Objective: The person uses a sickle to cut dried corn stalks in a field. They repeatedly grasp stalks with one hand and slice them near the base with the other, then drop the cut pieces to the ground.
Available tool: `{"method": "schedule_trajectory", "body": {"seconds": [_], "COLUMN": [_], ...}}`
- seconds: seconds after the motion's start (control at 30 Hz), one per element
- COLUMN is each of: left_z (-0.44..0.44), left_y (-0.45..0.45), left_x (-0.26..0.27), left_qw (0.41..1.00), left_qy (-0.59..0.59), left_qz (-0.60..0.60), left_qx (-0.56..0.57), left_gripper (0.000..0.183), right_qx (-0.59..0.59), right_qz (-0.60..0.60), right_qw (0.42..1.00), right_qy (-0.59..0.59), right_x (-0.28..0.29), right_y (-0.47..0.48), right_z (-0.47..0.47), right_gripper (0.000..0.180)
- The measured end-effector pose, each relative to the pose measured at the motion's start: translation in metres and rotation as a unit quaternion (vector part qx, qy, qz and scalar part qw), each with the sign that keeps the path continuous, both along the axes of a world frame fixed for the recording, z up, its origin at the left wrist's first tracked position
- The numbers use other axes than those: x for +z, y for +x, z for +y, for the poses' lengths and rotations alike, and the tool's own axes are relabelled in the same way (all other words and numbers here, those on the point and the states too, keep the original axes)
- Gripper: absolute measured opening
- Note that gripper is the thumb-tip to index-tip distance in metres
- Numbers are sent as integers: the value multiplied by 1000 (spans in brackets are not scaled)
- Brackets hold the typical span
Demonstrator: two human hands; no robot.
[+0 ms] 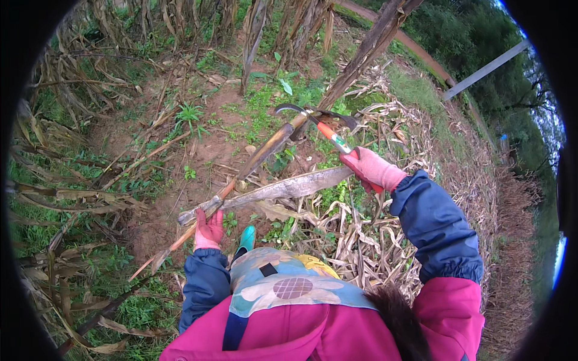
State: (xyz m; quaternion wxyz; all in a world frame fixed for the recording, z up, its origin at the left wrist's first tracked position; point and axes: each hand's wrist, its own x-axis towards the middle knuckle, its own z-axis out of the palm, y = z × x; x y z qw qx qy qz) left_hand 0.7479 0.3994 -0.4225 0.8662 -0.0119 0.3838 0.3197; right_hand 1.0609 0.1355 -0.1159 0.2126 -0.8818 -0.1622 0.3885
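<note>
My right hand (368, 169), in a pink and red work glove, grips the red handle of a sickle (332, 135). The sickle's dark curved blade lies by the upper end of a dry corn stalk (266, 149). My left hand (209, 229), in a matching glove, is at the lower part of that stalk, its palm against it and the fingers partly hidden behind it. The stalk slants from lower left to upper right. A long, pale dry leaf (289, 187) runs from near my left hand towards my right hand.
Dry standing stalks (298, 31) rise ahead, with more leaning stalks on the left. Cut dry husks and leaves (384, 243) cover the ground on the right. A green boot (246, 238) shows below the stalk. A pale post (487, 70) stands at upper right.
</note>
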Motion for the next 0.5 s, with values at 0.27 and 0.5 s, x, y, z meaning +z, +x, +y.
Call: {"method": "schedule_trajectory", "body": {"seconds": [0.27, 0.5], "left_z": [9, 0], "left_y": [17, 15], "left_x": [44, 21], "left_qw": [998, 998], "left_qy": [52, 39], "left_qz": [36, 32], "left_qx": [-27, -36], "left_gripper": [39, 38], "right_qx": [-119, -86], "right_qz": [-4, 3], "right_qw": [988, 996], "right_qy": [94, 28], "right_x": [57, 101], "right_y": [-22, -57], "right_z": [-33, -79], "right_gripper": [44, 43]}}
